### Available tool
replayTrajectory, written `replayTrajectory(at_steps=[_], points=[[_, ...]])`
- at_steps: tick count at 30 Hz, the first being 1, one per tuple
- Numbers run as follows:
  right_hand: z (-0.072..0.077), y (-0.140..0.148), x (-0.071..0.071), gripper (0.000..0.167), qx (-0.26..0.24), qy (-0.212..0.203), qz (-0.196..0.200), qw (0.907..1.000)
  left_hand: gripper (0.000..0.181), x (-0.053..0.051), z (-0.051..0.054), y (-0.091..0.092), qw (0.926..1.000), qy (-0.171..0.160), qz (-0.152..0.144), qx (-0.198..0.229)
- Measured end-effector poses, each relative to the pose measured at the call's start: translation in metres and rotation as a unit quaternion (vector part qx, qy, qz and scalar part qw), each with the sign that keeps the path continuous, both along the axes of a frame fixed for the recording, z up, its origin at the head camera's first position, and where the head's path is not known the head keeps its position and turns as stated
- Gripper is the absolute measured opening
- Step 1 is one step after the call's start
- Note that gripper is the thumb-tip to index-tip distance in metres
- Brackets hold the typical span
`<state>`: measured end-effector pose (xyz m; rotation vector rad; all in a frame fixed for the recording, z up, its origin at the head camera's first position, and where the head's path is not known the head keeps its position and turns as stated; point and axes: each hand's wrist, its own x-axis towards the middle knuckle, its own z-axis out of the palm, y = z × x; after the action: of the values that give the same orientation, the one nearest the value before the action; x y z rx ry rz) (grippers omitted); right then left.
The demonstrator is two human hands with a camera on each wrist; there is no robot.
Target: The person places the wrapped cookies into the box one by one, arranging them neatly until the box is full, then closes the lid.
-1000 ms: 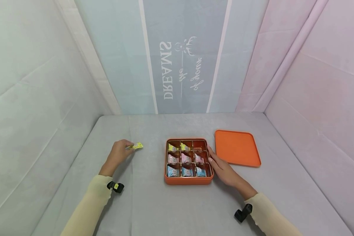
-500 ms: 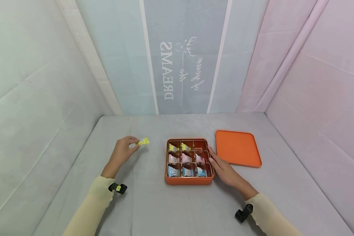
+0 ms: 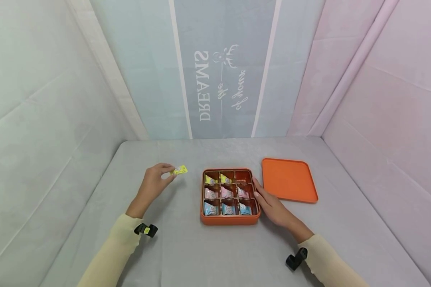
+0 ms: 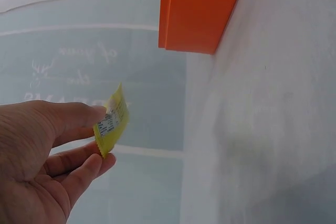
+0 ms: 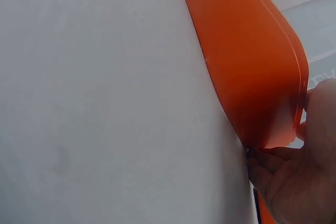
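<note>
Between thumb and fingers, my left hand (image 3: 153,183) pinches a yellow wrapped candy (image 3: 179,170) above the table, left of an orange box (image 3: 230,220). The left wrist view shows this candy (image 4: 113,121) upright, with small print on its wrapper. Inside the box, a divider makes rows of compartments. Blue candies (image 3: 228,209) lie in the front row, pink candies (image 3: 226,192) in the middle one. Two yellow candies (image 3: 226,178) are at the back; the back right compartment shows its dark reddish floor. My right hand (image 3: 273,207) rests extended fingers against the box's right wall.
An orange lid (image 3: 289,180) lies flat on the grey cloth-covered table (image 3: 201,255), right of the box and behind my right hand. Fabric walls stand at the left, the right and the back, the back one (image 3: 226,79) printed with lettering.
My left hand has moved right and slightly away from me with the yellow candy, coming closer to the box. The right hand and the box have stayed in place.
</note>
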<state>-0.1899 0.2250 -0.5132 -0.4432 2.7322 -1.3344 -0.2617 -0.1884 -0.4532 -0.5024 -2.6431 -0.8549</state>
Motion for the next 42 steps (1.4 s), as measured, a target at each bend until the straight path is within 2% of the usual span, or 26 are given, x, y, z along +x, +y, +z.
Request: replayTrajectory(at_steps=[8, 19, 27, 34, 42], points=[[-0.002, -0.011, -0.005, 0.061, -0.010, -0.008, 0.018, 0.9997, 0.032, 0.011, 0.003, -0.002, 0.9996, 0.016, 0.005, 0.022], [0.000, -0.007, -0.001, 0.061, -0.003, -0.005, 0.004, 1.0000, 0.030, 0.009, 0.006, 0.016, 0.9988, 0.022, -0.024, 0.036], [0.000, -0.005, 0.001, 0.061, 0.005, -0.002, -0.001, 1.0000, 0.031, 0.008, 0.010, 0.031, 0.9965, 0.026, -0.058, 0.054], [0.001, -0.004, 0.002, 0.061, 0.001, 0.001, 0.000, 1.0000, 0.028, 0.005, 0.005, 0.044, 0.9919, 0.047, -0.094, 0.072], [0.002, -0.002, 0.004, 0.060, 0.000, -0.002, -0.006, 1.0000, 0.027, 0.005, -0.004, 0.063, 0.9876, 0.053, -0.130, 0.071]])
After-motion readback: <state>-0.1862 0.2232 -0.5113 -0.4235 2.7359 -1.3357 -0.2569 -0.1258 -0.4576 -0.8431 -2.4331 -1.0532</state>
